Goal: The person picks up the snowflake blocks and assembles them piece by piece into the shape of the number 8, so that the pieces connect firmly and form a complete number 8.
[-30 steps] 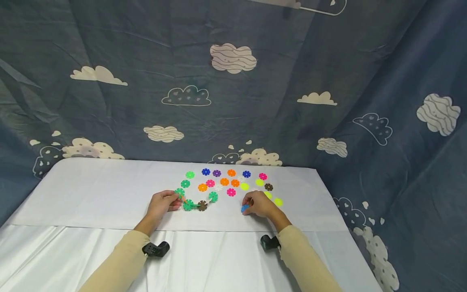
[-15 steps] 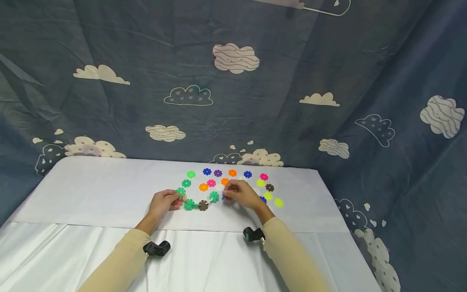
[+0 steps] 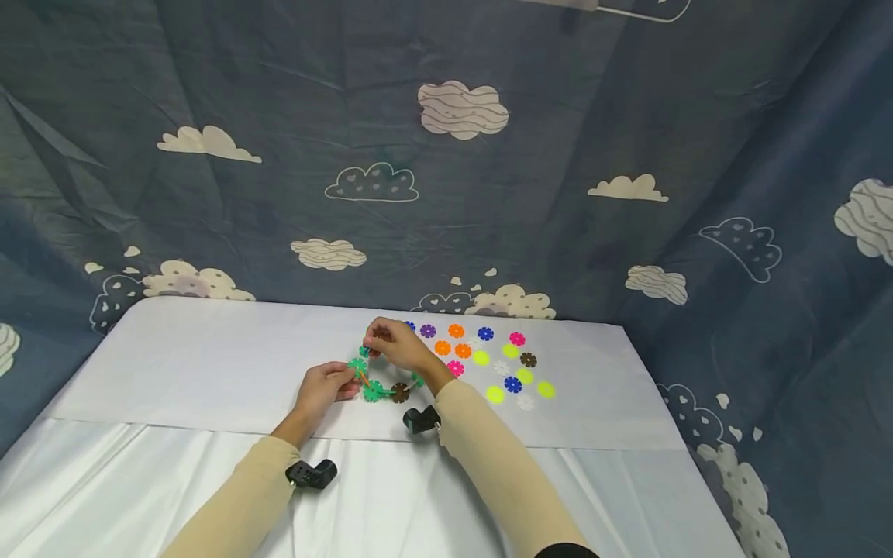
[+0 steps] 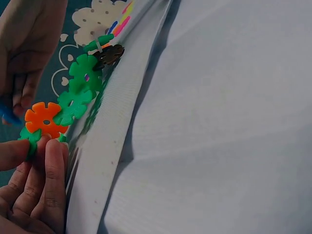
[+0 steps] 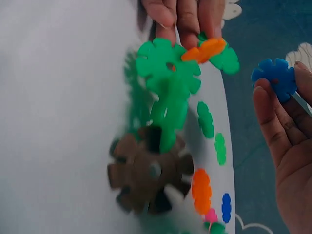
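My left hand (image 3: 326,389) pinches the green end disc of a chain of slotted plastic snowflake discs. Along this chain are an orange disc (image 4: 46,120), green discs (image 5: 163,68) and a brown disc (image 5: 151,170), joined by their slots. Between the thumb and fingers of my right hand (image 3: 399,346) is a blue snowflake disc (image 5: 275,79). In the head view that hand is just above and right of the chain's held end. The blue disc is apart from the chain in the right wrist view. My right forearm hides some discs in the head view.
Loose discs lie on the white-covered table (image 3: 209,364) to the right, among them an orange disc (image 3: 456,331), a yellow disc (image 3: 481,357) and a blue disc (image 3: 512,384). A dark cloud-patterned curtain (image 3: 377,232) hangs behind the table's back edge.
My right hand has carried the blue disc left across the table, from beside the loose discs to near my left hand. My left hand keeps holding the chain. The head view has shifted slightly.
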A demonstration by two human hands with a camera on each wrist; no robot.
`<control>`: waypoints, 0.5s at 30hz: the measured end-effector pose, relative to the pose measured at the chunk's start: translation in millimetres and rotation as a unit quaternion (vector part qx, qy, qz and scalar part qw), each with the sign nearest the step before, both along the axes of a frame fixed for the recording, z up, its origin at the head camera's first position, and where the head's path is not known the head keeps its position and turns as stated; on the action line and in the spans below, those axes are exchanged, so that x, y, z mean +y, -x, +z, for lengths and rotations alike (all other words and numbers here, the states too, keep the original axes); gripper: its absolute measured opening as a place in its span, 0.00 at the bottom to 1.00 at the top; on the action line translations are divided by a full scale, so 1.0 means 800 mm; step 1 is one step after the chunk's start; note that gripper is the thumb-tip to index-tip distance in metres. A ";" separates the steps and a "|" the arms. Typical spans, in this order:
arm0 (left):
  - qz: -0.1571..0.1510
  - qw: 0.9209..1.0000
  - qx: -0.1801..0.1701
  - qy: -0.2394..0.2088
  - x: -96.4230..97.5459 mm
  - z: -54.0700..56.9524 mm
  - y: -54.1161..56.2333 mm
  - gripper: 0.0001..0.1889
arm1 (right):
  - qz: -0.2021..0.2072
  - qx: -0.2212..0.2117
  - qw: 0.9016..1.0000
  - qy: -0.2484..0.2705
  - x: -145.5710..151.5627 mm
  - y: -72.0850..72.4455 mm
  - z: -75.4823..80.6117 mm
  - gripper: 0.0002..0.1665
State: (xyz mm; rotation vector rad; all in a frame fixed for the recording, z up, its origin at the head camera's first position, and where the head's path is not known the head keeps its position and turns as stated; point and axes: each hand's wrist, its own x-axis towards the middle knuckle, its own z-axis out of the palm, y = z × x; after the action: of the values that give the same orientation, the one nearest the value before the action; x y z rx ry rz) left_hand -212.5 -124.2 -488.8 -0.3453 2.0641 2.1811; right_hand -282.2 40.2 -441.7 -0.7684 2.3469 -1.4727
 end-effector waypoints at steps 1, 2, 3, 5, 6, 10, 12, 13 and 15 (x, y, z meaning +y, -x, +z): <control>0.001 1.000 0.001 -0.003 0.001 0.000 0.000 0.15 | 0.002 0.003 1.000 -0.006 -0.004 0.001 0.001 0.07; 0.002 1.000 0.002 -0.006 0.001 -0.001 0.000 0.15 | 0.004 0.006 1.000 -0.012 -0.007 0.002 0.001 0.07; 0.002 1.000 0.001 -0.009 0.002 -0.001 0.001 0.15 | 0.006 0.007 1.000 -0.019 -0.009 0.003 0.001 0.06; 0.003 1.000 0.000 -0.010 0.001 -0.001 0.002 0.15 | 0.009 0.005 1.000 -0.029 -0.013 0.005 0.001 0.06; 0.004 1.000 -0.002 -0.010 0.001 0.000 0.002 0.15 | 0.010 0.002 0.999 -0.035 -0.015 0.006 0.001 0.06; 0.000 1.000 -0.004 -0.004 -0.001 0.000 0.002 0.15 | 0.018 -0.015 0.999 -0.044 -0.018 0.008 -0.001 0.05; -0.001 1.000 -0.003 -0.003 -0.001 0.000 0.002 0.15 | 0.024 -0.019 0.999 -0.045 -0.019 0.008 -0.003 0.05; -0.002 1.000 -0.001 -0.004 -0.001 0.000 0.002 0.15 | 0.028 -0.020 0.999 -0.042 -0.019 0.008 -0.004 0.05; -0.002 1.000 0.002 -0.006 -0.001 0.000 0.001 0.14 | 0.033 -0.019 0.998 -0.044 -0.020 0.005 -0.001 0.05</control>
State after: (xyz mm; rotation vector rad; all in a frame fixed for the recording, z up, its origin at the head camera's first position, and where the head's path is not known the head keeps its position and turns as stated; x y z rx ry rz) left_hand -213.7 -124.9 -488.9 -0.3354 2.0512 2.1939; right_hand -286.1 24.2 -442.6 -0.7804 2.3168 -1.3360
